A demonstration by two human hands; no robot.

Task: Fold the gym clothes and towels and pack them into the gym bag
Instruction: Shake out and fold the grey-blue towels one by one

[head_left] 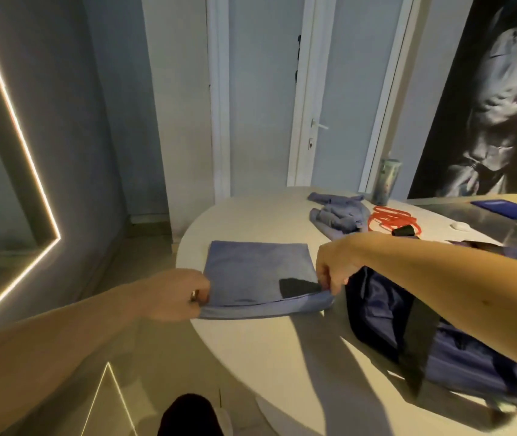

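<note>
In the middle of the frame, 1 folded blue cloth (257, 272) lies flat on the white table (282, 357). The left hand (175, 294) grips its near left corner, fingers (202, 294) curled round the folded edge. The right hand (332, 269) pinches the near right corner. The dark gym bag (376, 313) sits just right of the cloth. At upper right, a crumpled blue garment (339, 215) lies beside a red cord (389, 220).

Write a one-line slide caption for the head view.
Left hand and right hand pinch near corners of a folded blue cloth on the white table, gym bag alongside.
</note>
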